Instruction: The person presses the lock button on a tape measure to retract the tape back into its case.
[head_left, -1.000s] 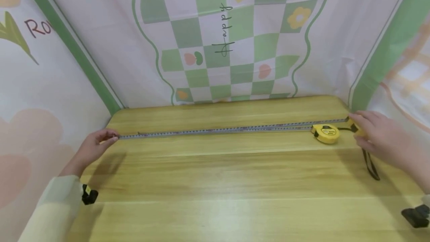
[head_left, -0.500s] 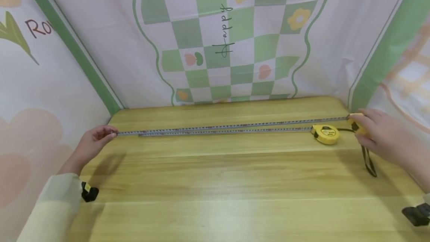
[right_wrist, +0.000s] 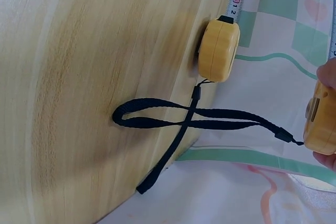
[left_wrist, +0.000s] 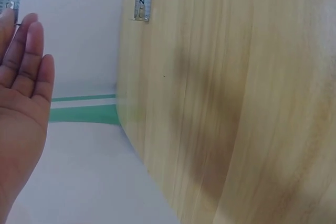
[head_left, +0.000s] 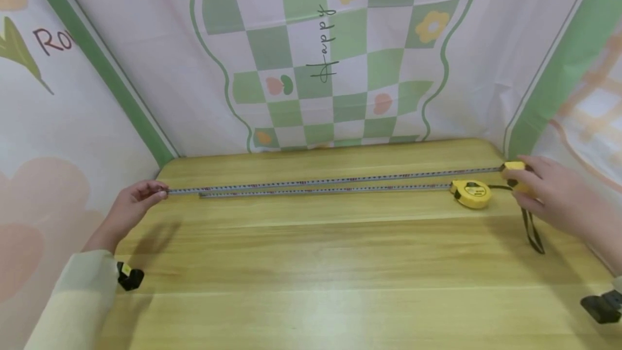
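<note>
Two yellow tape measures are in view, both with long blades drawn out. My left hand [head_left: 130, 208] pinches the hooked end of one blade [head_left: 330, 180] between thumb and fingertips. At the other end, my right hand [head_left: 551, 190] grips that tape's yellow case [head_left: 513, 170], its black strap [right_wrist: 236, 114] dangling. The second tape measure [head_left: 472, 194] lies on the table just left of my right hand. Its blade [head_left: 291, 192] runs left along the wood, in front of the held one in the head view. In the left wrist view, the lying blade's end [left_wrist: 143, 1] rests near the table edge.
The wooden table [head_left: 311, 263] ends at a printed cloth [head_left: 340, 69] behind it, with more cloth panels on the left [head_left: 48, 139] and right. A second black strap [right_wrist: 167, 161] trails from the lying tape measure to the table's edge.
The held blade, which overlapped the lying one, has moved up and back in the head view, leaving a gap. Both hands shifted slightly up, the left also a little left. The lying tape stayed put.
</note>
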### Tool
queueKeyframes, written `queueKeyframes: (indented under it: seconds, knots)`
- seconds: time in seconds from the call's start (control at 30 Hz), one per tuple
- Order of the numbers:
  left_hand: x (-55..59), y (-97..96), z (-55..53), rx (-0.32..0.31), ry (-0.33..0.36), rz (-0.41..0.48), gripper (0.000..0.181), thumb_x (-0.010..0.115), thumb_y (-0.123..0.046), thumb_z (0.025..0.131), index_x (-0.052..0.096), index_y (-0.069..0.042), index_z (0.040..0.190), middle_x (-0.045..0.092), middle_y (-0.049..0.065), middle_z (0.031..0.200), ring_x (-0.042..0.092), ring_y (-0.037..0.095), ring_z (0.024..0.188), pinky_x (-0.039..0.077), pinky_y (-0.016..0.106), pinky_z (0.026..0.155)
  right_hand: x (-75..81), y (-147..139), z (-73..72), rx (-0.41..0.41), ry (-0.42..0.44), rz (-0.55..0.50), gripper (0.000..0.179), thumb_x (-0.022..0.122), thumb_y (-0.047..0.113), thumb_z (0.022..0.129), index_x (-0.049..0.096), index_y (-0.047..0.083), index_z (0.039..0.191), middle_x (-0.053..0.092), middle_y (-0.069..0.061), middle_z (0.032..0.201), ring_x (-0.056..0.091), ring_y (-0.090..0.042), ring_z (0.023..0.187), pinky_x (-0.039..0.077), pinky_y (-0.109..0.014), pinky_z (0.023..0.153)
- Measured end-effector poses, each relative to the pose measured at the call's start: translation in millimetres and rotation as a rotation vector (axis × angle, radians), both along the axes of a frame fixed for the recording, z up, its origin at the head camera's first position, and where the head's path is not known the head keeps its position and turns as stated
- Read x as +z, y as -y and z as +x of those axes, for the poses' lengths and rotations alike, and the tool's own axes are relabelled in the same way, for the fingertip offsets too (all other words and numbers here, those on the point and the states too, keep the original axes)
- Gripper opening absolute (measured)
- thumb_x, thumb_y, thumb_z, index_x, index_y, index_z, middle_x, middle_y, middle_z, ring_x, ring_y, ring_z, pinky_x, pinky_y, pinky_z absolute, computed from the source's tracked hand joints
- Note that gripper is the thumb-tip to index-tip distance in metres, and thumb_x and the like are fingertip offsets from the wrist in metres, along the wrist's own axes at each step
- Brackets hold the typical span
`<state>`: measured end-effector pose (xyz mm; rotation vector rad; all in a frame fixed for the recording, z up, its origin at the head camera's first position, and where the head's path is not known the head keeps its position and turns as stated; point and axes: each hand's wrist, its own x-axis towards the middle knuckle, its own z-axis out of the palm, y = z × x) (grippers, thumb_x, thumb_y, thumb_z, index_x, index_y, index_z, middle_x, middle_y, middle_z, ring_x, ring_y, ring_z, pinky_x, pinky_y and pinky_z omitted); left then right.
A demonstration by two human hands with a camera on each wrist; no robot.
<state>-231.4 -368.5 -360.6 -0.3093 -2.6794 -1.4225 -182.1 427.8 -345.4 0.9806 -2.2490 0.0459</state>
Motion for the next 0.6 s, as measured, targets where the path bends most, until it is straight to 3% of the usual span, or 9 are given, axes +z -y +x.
queueKeyframes:
  seconds: [0.2,0.6]
  knots:
    - [2.2,0.4,-0.8,0.002,0.026,0.057,0.023,0.058,-0.02,0.099,0.06,-0.003,0.113,0.067,-0.014,0.098,0.061,-0.002,0.089,0.046,0.009,0.08,3.3,1.3,1.8,0.003,0.001,0.004,0.063,0.029,0.053,0.102,0.063,0.0,0.102,0.058,-0.028,0.096,0.055,-0.045,0.079,0.046,-0.053,0.066]
    - [0.8,0.8,-2.4,-0.028,0.047,0.162,0.015,0.059,-0.01,0.098,0.062,-0.004,0.111,0.068,-0.009,0.096,0.064,-0.001,0.086,0.049,0.011,0.079,4.9,2.6,4.1,-0.021,0.025,-0.002,0.066,0.026,0.057,0.102,0.062,0.002,0.102,0.057,-0.03,0.1,0.054,-0.047,0.083,0.046,-0.056,0.067]
